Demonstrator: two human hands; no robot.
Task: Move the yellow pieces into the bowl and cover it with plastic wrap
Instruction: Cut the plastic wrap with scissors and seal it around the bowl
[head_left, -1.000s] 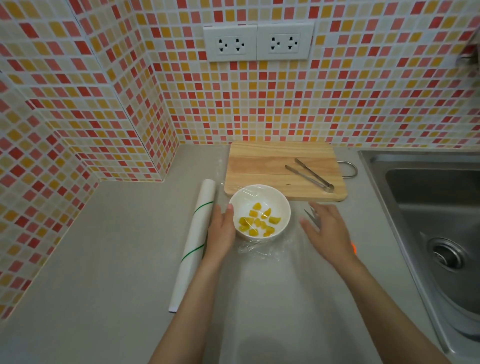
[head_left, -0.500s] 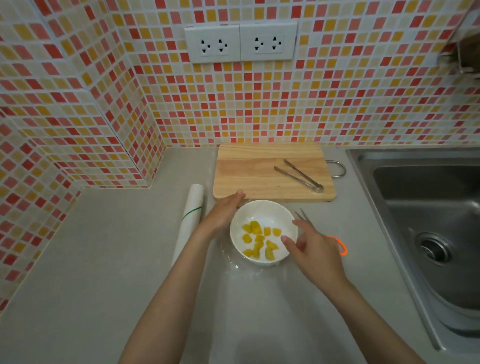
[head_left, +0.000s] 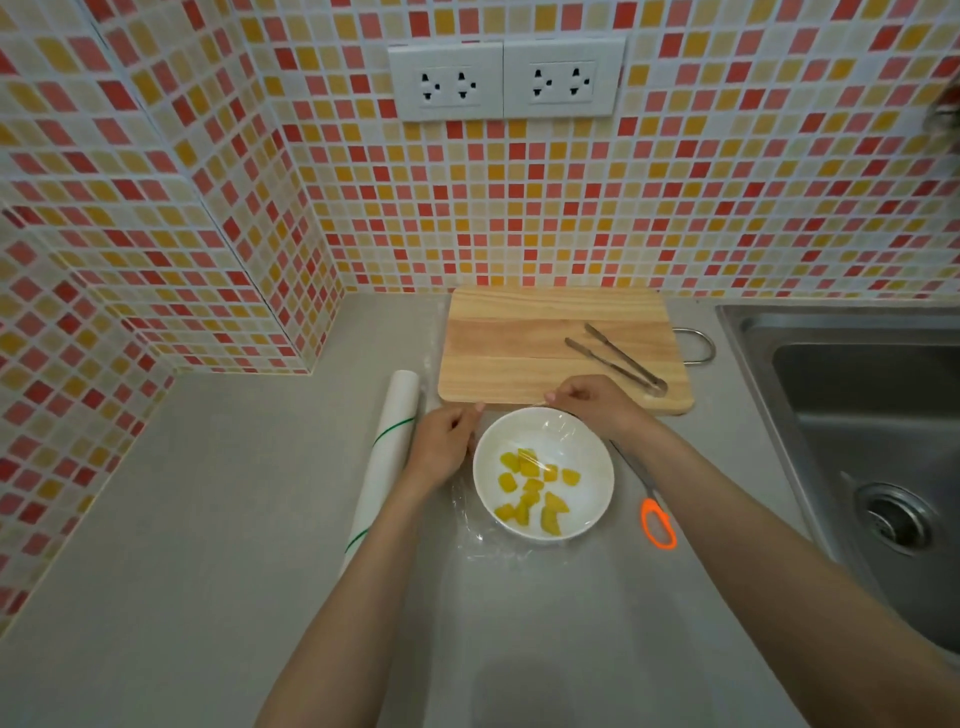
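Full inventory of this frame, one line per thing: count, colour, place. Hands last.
bowl: 1, white, counter centre, in front of the board
yellow pieces: about ten, yellow, inside the bowl
plastic wrap: 1 sheet, clear, over and around the bowl
wrap roll: 1, white with green stripes, left of the bowl
cutting board: 1, light wood, against the wall
tongs: 1, metal, on the board
scissors: 1, orange handle, right of the bowl
sink: 1, steel, far right
sockets: 2, white, on the tiled wall
left hand: pinching the wrap's far edge
right hand: same, near the board

One bowl (head_left: 543, 527), two hands, two wall sockets, one board (head_left: 519, 343), one tongs (head_left: 615, 358)
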